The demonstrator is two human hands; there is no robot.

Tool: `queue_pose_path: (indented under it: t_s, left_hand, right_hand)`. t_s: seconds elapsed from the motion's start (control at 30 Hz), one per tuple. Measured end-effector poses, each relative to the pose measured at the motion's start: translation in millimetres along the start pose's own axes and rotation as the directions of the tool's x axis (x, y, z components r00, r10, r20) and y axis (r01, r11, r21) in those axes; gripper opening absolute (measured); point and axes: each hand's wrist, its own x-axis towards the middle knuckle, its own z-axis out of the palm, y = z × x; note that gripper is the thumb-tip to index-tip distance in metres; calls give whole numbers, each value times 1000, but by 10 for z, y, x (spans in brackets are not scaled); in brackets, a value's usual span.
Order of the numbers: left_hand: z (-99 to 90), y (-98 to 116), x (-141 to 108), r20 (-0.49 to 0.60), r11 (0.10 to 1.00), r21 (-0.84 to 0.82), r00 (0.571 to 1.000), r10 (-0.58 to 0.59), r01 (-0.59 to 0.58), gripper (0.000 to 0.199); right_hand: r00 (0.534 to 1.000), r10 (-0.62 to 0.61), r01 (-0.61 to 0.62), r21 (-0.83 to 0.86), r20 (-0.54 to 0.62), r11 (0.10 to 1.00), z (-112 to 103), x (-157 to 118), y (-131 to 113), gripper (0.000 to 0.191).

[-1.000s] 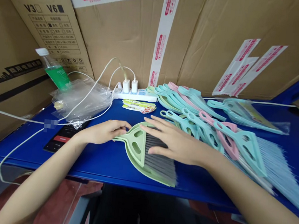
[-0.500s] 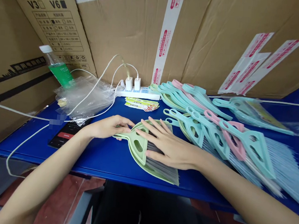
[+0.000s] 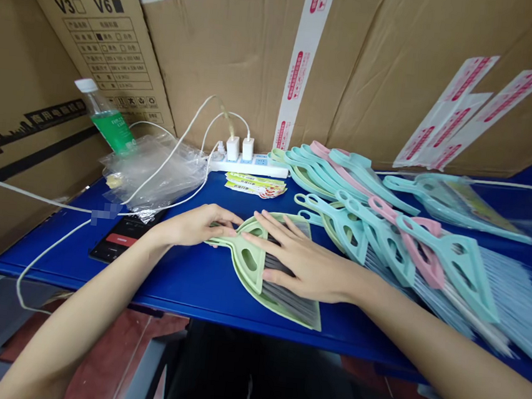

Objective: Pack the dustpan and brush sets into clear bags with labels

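A light green hand brush [image 3: 250, 257] with grey bristles lies on a matching green dustpan [image 3: 257, 294] near the table's front edge. My left hand [image 3: 197, 225] is closed around the two stacked handles, thumb on top. Across the brush's head and bristles rests my right hand [image 3: 304, 263], palm down with its fingers spread. To the right, several light blue, green and pink hand brushes [image 3: 452, 261] lie fanned in a row, partly behind my right forearm. Behind them several dustpans [image 3: 339, 172] in the same colours are stacked overlapping.
At the back stand a white power strip [image 3: 250, 165] with chargers and flat printed packets [image 3: 254, 186]. Clear plastic bags [image 3: 156, 167], a green-labelled bottle [image 3: 113, 128] and a phone [image 3: 118, 238] lie left, with cables across. A bagged blue dustpan [image 3: 454, 202] is far right; cardboard boxes [image 3: 242, 59] wall the back.
The whole view has shifted slightly, so things appear a little further right. Both hands keep the same hold and place on the green brush and dustpan.
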Motion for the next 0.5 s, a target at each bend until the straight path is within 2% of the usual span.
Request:
queue_pose_path:
  t_s: [0.3,0.5]
  left_hand:
    - [-17,-5,-9,-13,1000,9,1000,-25,25,35]
    - [-47,-6,-41,-9,995,82,998,-64,64,38]
  right_hand:
    - [999,-15,14,-21,-34,1000,-3,20,-28,62]
    - [999,53,-53,8,12,999,-26,18,-28,72]
